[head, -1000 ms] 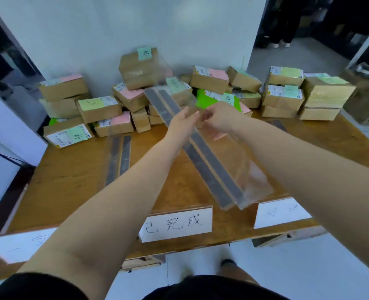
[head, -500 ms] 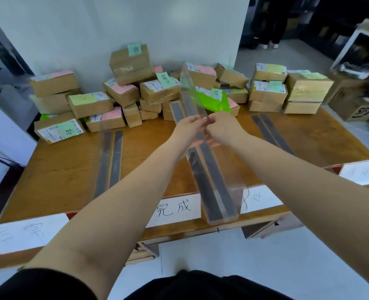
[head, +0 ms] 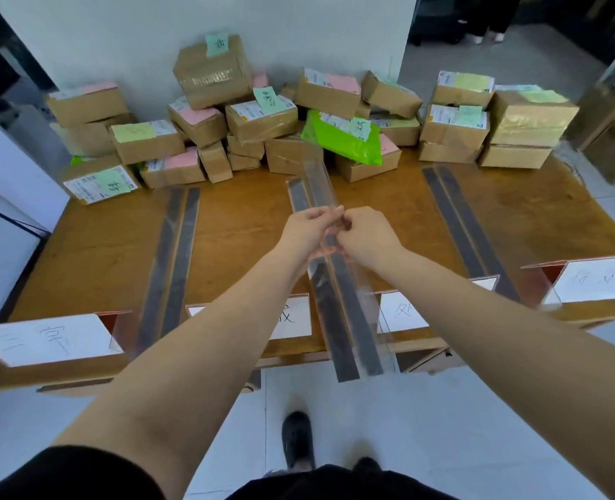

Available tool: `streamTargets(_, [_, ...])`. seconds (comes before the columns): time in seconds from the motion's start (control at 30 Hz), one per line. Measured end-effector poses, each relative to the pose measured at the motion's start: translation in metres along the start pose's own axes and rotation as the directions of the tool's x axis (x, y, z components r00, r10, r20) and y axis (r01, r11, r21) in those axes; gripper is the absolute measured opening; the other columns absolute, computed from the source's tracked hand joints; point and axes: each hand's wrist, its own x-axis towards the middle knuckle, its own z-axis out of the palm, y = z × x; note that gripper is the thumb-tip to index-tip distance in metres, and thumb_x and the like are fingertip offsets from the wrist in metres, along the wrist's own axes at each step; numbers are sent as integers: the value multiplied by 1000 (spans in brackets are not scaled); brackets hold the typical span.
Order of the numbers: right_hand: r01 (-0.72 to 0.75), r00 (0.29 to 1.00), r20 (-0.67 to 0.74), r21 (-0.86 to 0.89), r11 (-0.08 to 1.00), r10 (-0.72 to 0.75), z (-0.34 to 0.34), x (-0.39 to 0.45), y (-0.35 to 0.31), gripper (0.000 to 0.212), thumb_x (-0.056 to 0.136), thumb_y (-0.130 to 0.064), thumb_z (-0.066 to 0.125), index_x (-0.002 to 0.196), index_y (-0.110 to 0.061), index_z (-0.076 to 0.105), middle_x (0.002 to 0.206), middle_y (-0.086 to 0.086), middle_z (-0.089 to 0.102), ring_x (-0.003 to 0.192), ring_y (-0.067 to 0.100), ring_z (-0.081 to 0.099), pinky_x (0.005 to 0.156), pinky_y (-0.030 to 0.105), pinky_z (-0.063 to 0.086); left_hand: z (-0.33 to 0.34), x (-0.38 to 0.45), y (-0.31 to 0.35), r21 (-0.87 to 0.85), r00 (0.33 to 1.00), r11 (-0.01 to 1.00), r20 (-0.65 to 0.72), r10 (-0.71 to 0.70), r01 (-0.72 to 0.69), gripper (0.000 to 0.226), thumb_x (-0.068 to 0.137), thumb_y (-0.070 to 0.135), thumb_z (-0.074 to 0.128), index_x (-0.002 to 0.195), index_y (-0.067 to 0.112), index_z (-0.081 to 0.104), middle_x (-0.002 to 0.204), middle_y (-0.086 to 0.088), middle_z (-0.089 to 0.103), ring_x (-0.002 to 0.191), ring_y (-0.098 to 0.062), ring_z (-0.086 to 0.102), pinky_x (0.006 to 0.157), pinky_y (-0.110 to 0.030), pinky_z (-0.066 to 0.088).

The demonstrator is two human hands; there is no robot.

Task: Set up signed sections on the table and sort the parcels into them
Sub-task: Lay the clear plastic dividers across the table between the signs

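1. my left hand (head: pixel 308 227) and right hand (head: pixel 365 234) meet over the middle of the table (head: pixel 93 254), fingers of both curled and pinching the same clear divider (head: pixel 342 301).
2. the divider is a long see-through strip with two dark bands along its base; it runs from near the parcels toward me, and its near end juts out past the table's front edge.
3. i can't tell whether it sits flat on the wood or is lifted off it.
4. a left divider (head: pixel 170 254) lies flat on the table, running front to back, well apart from my hands.
5. a right divider (head: pixel 465 225) lies the same way on the other side.
6. along the front edge stand white signs with handwriting: a left sign (head: pixel 42 339), a middle sign (head: pixel 293 315) partly hidden behind my left forearm, a sign (head: pixel 401 312) just right of the held divider, and a far right sign (head: pixel 598 279).
7. the parcels (head: pixel 262 117), brown boxes with pink, green and yellow notes, are heaped along the back against the white wall.
8. a green bag (head: pixel 338 140) lies among them, just beyond the held divider's far end.
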Motion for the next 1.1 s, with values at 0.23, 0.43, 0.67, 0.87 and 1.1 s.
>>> streamTargets(0.23, [-101,991,110,209,973,79,16,5,21,15,85,-15,64,95,-6,69,92,15,69,83,26,66,79,39,58,-3,15,-16,70,994,994,-79,-76,81,28,86,16,66,113,13,61,116,-11,63,109,-25,59,84,-41,55])
streamTargets(0.43, [-209,966,215,313,926,146,22,23,33,23,82,-23,70,102,-10,69,99,12,69,87,19,68,74,27,58,-3,33,-21,73,992,990,-63,-113,117,30,89,13,62,118,10,59,109,-9,61,96,-22,60,71,-30,56])
streamTargets(0.67, [-248,935,303,188,950,184,32,39,53,31,86,-21,68,114,-8,65,107,11,66,96,22,64,83,33,57,0,52,-34,110,978,974,-93,-187,197,44,86,6,65,127,9,51,121,-10,59,99,-21,61,78,-31,54])
streamTargets(0.87, [-294,914,357,261,919,191,29,53,60,32,90,-19,62,121,-12,61,116,8,63,103,20,61,80,27,54,6,67,-37,156,978,975,-160,-135,160,45,88,10,63,131,11,50,126,-7,58,112,-24,59,93,-39,52])
streamTargets(1.1, [-327,909,365,317,890,204,33,79,59,29,89,-15,63,117,-11,62,115,10,64,102,20,63,77,25,53,7,84,-23,237,975,962,-206,-86,135,41,88,6,62,128,10,55,125,-6,59,113,-22,59,94,-36,51])
